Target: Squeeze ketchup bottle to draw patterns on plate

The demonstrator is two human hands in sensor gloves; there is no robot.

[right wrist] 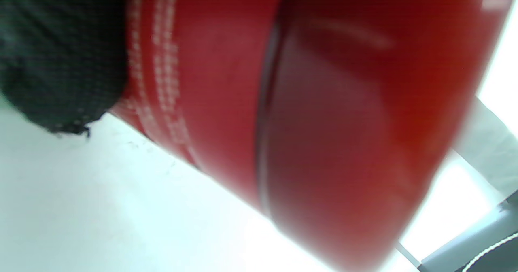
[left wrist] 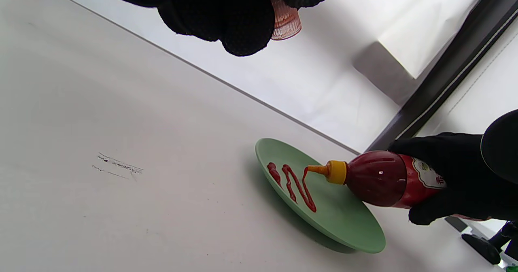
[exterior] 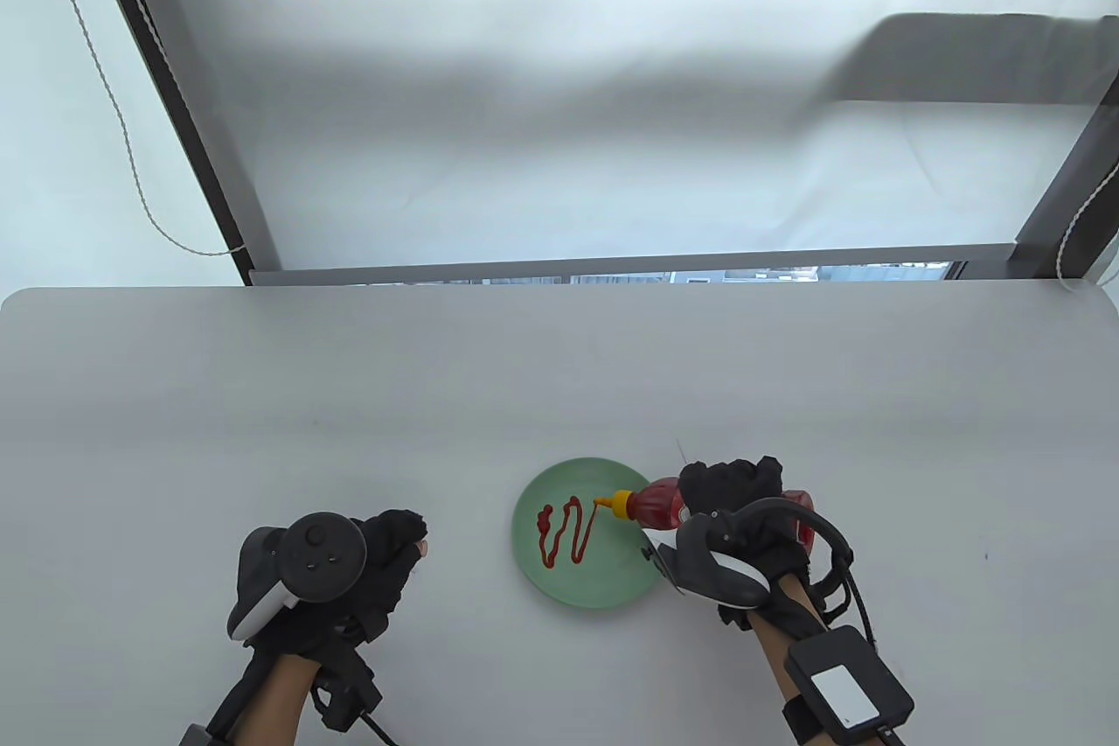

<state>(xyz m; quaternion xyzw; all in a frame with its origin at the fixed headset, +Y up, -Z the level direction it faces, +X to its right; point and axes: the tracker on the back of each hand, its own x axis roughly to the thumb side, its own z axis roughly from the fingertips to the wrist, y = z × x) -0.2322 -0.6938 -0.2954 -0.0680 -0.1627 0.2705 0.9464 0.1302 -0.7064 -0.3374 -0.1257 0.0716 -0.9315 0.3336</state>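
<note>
a: where is the ketchup bottle?

b: the right hand holds it. the fingers wrap tight around the red body. the bottle lies on its side, up off the table, with its yellow tip over the green plate.

a: is there ketchup on the plate?

b: yes. a red wiggly line runs across the plate, a bit like a zigzag. it goes right up to the yellow tip, so the tip and the line touch.

a: what does the right wrist view show?

b: almost all red. the bottle fills it and it is blurry. a bit of black glove sits at the top left.

a: and the left hand?

b: it is near the plate on the left, not touching it. its fingers are curled in. in the left wrist view something small, ribbed and pinkish pokes out between the black fingers. i cannot tell what it is, but the hand grips it.

a: where is the plate?

b: on the gray table, near the front edge, between the 2 hands.
</note>
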